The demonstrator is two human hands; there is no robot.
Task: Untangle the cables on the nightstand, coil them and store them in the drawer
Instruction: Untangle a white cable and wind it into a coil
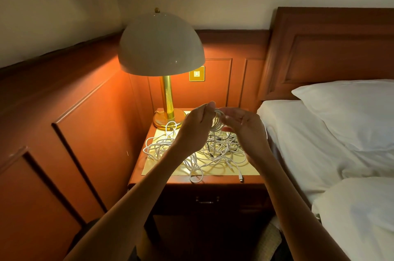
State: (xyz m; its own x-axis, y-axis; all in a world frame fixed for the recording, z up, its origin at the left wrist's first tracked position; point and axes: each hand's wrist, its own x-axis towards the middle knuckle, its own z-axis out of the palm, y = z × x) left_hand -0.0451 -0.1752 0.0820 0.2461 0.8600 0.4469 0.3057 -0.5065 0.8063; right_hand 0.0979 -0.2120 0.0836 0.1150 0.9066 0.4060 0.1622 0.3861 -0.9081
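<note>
Step in hand, as I judge it: coiling one white cable lifted out of the heap; untangling is only partly done and nothing is stored yet.

Left hand [197, 127] is raised over the worktop [223, 181]; its fingers are curled and pinch the top of a small white coil [218, 118]. Right hand [243, 127] is just beside the coil on the bed side, palm turned toward the left hand, fingers loosely extended and blurred; whether it pinches a strand or only steadies the loops, I cannot tell.

The coil hangs between the two hands, above the back half of the worktop and clear of it; strands run from it down into the heap.

The remaining cables [191, 154] lie in a loose tangle across the worktop, mostly white with a few dark ones near the middle; one loop overhangs the front edge, and a plug end [240, 179] lies at the front right. The drawer [207, 200] sits directly under the worktop, closed, handle facing the person, below both hands.

Next move, in my judgement: feed the trailing strand round the coil while drawing it free of the heap; snags on neighbouring cables are likely, so a slow pull; then one hand must let go to open the drawer.

A lit lamp [160, 47] stands at the back left; the bed [319, 132] lies to the right.
</note>
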